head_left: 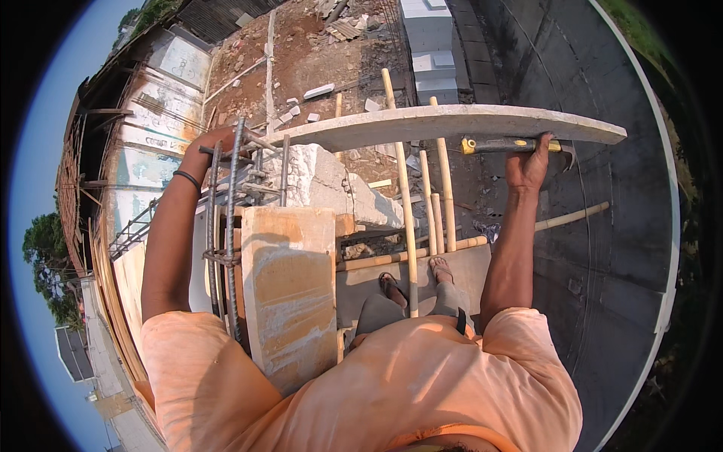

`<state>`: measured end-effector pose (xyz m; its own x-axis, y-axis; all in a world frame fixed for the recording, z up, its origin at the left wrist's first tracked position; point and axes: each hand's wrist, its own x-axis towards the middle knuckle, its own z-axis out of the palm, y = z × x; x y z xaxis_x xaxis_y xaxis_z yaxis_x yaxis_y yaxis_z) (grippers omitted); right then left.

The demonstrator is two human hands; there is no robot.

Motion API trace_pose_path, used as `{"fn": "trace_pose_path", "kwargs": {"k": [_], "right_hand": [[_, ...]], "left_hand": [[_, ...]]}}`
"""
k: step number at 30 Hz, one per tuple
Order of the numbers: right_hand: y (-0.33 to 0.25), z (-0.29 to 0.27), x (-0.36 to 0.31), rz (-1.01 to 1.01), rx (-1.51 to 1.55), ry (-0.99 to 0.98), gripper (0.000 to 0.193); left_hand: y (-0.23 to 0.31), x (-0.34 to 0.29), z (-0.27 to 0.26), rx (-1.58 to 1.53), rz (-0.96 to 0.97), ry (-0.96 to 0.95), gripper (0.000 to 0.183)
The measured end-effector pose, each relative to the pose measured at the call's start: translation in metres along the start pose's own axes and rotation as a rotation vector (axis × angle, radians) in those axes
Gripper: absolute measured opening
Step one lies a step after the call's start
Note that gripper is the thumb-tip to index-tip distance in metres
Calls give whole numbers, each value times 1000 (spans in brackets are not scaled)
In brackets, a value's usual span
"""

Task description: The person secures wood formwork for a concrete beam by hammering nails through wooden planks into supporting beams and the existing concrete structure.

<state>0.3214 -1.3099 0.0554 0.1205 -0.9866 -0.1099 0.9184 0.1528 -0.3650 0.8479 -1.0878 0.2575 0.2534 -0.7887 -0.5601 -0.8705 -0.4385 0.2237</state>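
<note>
A long, pale wooden plank (452,120) stretches crosswise in front of me, its right end near the grey wall. My right hand (527,166) is closed round a hammer (497,145) with a yellow and black handle, close to its claw head. The thumb of that hand points up against the plank's lower edge. At the plank's left end, my left hand (220,141) is behind upright steel rebars (235,226); its fingers are mostly hidden, so their grip is unclear. Below the rebars stands a board-faced column form (292,294), beside broken pale masonry (320,177).
Upright bamboo poles (405,203) rise in front of me, with a bamboo crosspiece (452,247) near my feet. A tall grey wall (602,248) runs along the right. White blocks (434,64) are stacked ahead, and rubble lies on the brown ground (301,45) below.
</note>
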Motion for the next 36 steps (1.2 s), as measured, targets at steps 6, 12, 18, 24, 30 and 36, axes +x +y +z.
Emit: {"fn": "trace_pose_path", "kwargs": {"k": [6, 12, 18, 24, 30, 36], "right_hand": [[-4, -8, -1, 46, -185, 114, 34], [-26, -8, -10, 48, -205, -33, 45], [-13, -10, -11, 47, -129, -22, 48], [-23, -9, -20, 80, 17, -86, 34], [-23, 7, -23, 5, -86, -3, 35], [-23, -10, -21, 18, -81, 7, 33]], "left_hand": [[-46, 20, 0, 225, 24, -53, 37], [-4, 11, 3, 244, 68, 57, 35], [53, -34, -1, 88, -111, -18, 45], [57, -47, 4, -49, -176, 102, 43], [6, -20, 21, -1147, -188, 98, 22], [12, -32, 17, -903, -100, 199, 27]]}}
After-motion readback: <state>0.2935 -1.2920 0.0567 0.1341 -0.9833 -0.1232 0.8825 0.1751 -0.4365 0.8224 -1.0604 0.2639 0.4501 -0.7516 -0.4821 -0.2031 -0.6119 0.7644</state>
